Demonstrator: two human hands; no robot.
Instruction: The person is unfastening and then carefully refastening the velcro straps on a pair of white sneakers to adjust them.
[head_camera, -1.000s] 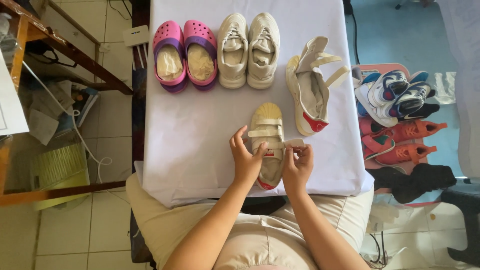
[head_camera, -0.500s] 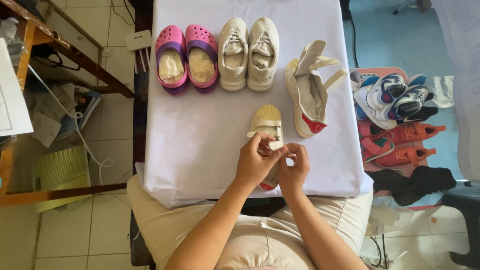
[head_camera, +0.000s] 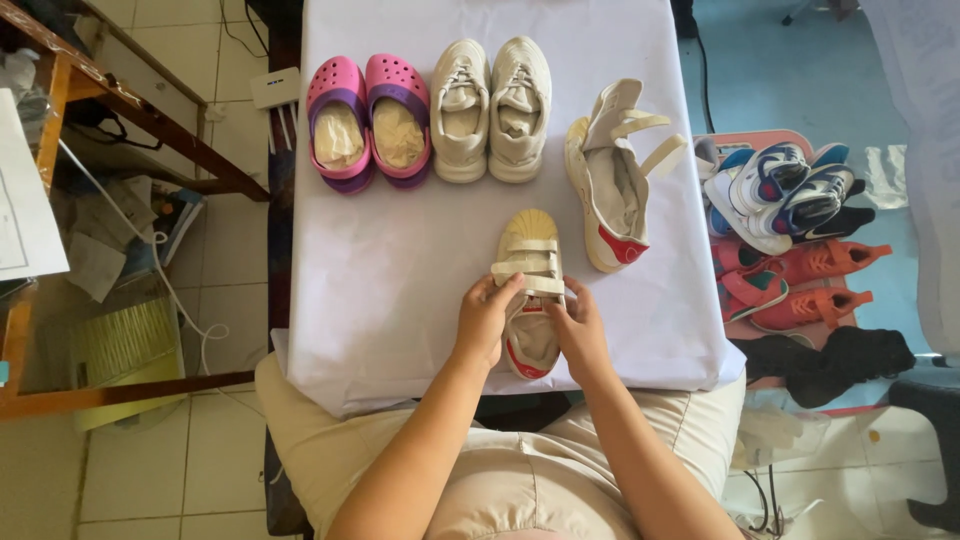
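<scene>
Cream strap sneaker, toe away, flat on white-covered surface. Left hand and right hand pinching straps from either side, steadying it.

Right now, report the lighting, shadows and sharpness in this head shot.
Head view: even, soft daylight; the white table cover is bright, nearly washed out; only faint shadows under the left hand and right hand on the cream strap shoe; focus sharp, no motion blur.

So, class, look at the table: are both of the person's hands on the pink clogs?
No, the left hand and right hand both grip the cream strap shoe, while the pink clogs sit untouched at the far edge.
</scene>
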